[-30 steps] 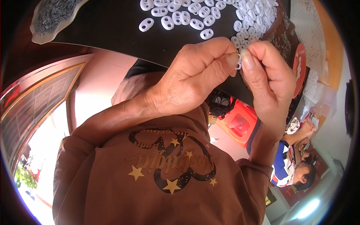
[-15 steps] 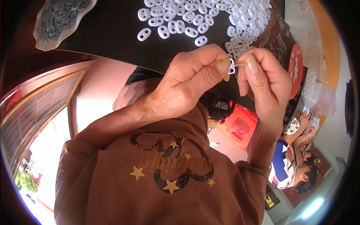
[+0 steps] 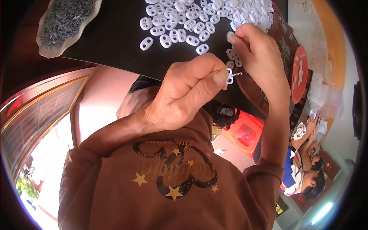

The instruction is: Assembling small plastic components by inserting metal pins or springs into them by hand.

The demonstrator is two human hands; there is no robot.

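Note:
My left hand (image 3: 186, 92) is closed in a pinch on a small white plastic piece (image 3: 230, 78) with holes, held above the table's front edge. A thin metal spring (image 3: 237, 74) sticks out of that piece to the right. My right hand (image 3: 262, 57) is over the white oval two-hole cord locks (image 3: 202, 48), beside the right part of their pile. Its thumb and fingers are drawn together; what they hold, if anything, is hidden. Many such cord locks lie spread across the dark table (image 3: 122, 46).
A wavy-edged tray (image 3: 48, 54) heaped with springs (image 3: 67, 25) stands at the far left. On the right is a red dish (image 3: 295, 90) with white pieces. Below the table are a red stool (image 3: 251, 130) and dark cords (image 3: 225, 115). Another person (image 3: 297, 172) sits at right.
My right hand has left the spring and moved up and away to the cord locks. My left hand, still pinching the white piece, has shifted slightly left and down.

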